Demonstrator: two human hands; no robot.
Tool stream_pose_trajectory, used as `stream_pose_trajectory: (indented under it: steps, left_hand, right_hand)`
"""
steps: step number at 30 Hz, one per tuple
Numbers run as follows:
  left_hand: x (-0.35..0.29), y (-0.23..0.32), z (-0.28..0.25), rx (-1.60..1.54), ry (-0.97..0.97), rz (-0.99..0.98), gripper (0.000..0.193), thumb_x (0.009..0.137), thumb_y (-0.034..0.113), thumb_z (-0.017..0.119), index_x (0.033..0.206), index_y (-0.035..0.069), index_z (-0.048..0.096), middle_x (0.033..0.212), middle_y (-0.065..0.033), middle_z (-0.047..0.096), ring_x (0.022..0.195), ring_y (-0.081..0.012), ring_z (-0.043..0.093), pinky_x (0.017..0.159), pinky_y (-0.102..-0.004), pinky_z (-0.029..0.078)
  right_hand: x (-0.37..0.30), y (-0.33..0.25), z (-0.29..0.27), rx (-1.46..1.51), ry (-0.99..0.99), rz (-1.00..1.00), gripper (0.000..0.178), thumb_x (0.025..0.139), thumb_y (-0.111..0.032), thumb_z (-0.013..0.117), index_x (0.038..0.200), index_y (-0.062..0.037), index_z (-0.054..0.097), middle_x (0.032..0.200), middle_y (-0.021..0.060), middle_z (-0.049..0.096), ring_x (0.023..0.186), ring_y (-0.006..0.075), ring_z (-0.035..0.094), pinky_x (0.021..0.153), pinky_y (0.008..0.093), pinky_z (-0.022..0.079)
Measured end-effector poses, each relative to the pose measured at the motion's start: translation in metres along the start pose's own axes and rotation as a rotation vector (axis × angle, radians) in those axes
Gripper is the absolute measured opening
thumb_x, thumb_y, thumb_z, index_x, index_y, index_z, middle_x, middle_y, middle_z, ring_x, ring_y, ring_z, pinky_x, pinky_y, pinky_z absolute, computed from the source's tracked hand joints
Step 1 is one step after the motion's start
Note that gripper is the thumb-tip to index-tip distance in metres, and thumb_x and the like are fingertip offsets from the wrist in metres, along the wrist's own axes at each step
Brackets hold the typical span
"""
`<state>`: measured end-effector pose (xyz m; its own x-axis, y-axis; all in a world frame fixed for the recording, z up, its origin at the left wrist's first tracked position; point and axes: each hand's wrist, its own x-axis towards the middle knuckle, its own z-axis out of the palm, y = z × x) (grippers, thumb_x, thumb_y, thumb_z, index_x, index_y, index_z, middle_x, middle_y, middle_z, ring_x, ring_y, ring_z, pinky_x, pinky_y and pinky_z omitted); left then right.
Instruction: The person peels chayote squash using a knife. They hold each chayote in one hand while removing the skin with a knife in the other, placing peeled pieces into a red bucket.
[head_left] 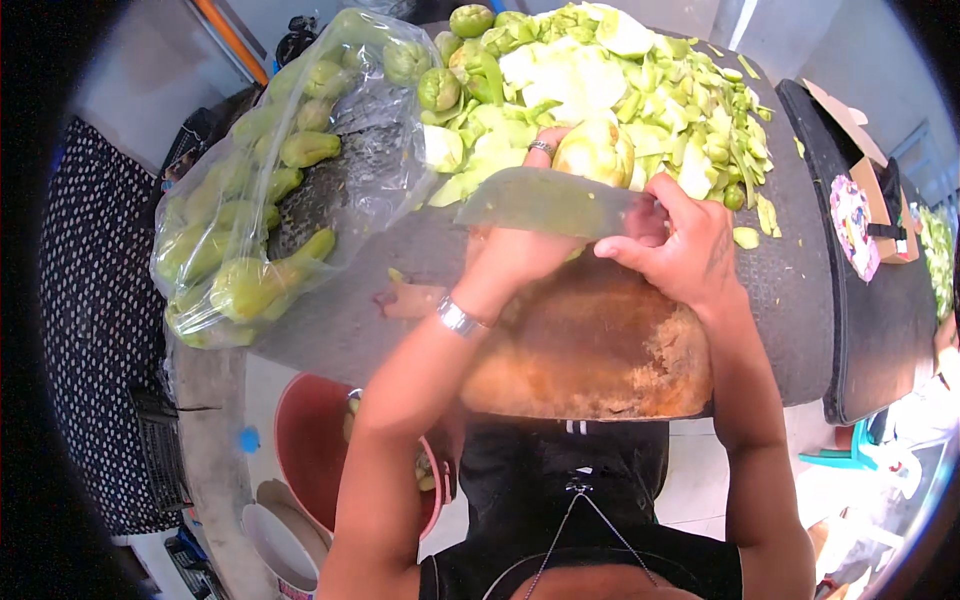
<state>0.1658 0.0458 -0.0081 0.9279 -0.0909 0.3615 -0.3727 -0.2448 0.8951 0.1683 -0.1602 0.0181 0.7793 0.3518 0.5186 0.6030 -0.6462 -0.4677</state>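
Observation:
My right hand [690, 240] is closed round the handle of a wide-bladed knife [540, 203], its blade lying flat across the view and pointing left. Behind the blade is a partly peeled chayote [595, 152]. My left hand [525, 250] reaches up past the blade, and a ringed finger curls against the chayote's left side; most of its fingers are hidden. Under both hands sits a thick worn wooden chopping board [600, 350]. Pale green peels and peeled pieces [690, 110] are heaped just beyond. A few unpeeled chayotes [438, 90] lie at the heap's left.
On the left, a clear plastic bag [345, 215] holds several chayotes. A red bucket [300, 430] with some pieces inside stands below the table's near left edge, beside a white basin [262, 530]. Rightward, a cardboard box [885, 200] rests on another dark table [850, 340].

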Motion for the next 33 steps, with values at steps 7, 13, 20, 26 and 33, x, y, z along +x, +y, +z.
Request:
stream_pose_trajectory:
  steps: [7, 13, 20, 26, 33]
  left_hand:
    - [-0.005, 0.001, 0.001, 0.151, -0.055, -0.017, 0.084, 0.088, 0.02, 0.084, 0.153, 0.002, 0.034, 0.136, -0.0142, 0.064, 0.122, -0.0215, 0.064, 0.1, -0.0381, 0.055]
    - [-0.004, 0.005, 0.001, -0.08, 0.023, 0.102, 0.049, 0.072, 0.022, 0.094, 0.113, 0.005, 0.073, 0.113, -0.0095, 0.072, 0.109, -0.0266, 0.066, 0.104, -0.0438, 0.05]
    - [0.002, 0.017, -0.004, 0.001, -0.038, 0.058, 0.073, 0.072, 0.013, 0.091, 0.134, 0.003, 0.055, 0.121, -0.0081, 0.069, 0.109, -0.016, 0.065, 0.095, -0.0342, 0.054]
    - [-0.004, 0.011, -0.019, -0.054, -0.107, -0.104, 0.056, 0.07, 0.015, 0.088, 0.121, 0.003, 0.068, 0.11, -0.0066, 0.075, 0.096, -0.0153, 0.069, 0.088, -0.0334, 0.056]
    - [0.004, 0.009, -0.022, -0.291, -0.044, -0.187, 0.042, 0.078, 0.004, 0.083, 0.116, 0.0, 0.066, 0.1, -0.0049, 0.072, 0.08, -0.0121, 0.068, 0.069, -0.0296, 0.056]
  right_hand:
    - [-0.001, 0.002, 0.001, 0.057, 0.008, -0.12, 0.069, 0.07, -0.065, 0.091, 0.087, -0.004, 0.062, 0.059, 0.0026, 0.059, 0.051, 0.0133, 0.059, 0.053, 0.0287, 0.049]
    - [0.004, 0.008, -0.003, -0.007, 0.03, -0.016, 0.059, 0.07, -0.061, 0.091, 0.08, -0.0099, 0.064, 0.06, 0.0015, 0.066, 0.054, 0.0214, 0.068, 0.056, 0.0341, 0.055]
    - [0.01, 0.027, -0.01, -0.046, 0.037, 0.002, 0.056, 0.072, -0.06, 0.09, 0.079, -0.0093, 0.066, 0.063, 0.0032, 0.068, 0.057, 0.0216, 0.07, 0.056, 0.0333, 0.054]
    - [0.008, 0.006, -0.011, -0.068, 0.022, 0.033, 0.054, 0.075, -0.06, 0.088, 0.08, -0.0095, 0.067, 0.064, 0.005, 0.069, 0.058, 0.024, 0.07, 0.058, 0.0358, 0.055]
    - [0.054, 0.0, -0.024, -0.077, -0.232, 0.23, 0.065, 0.075, -0.069, 0.081, 0.075, -0.0053, 0.068, 0.069, 0.0125, 0.068, 0.067, 0.0288, 0.069, 0.067, 0.0401, 0.054]
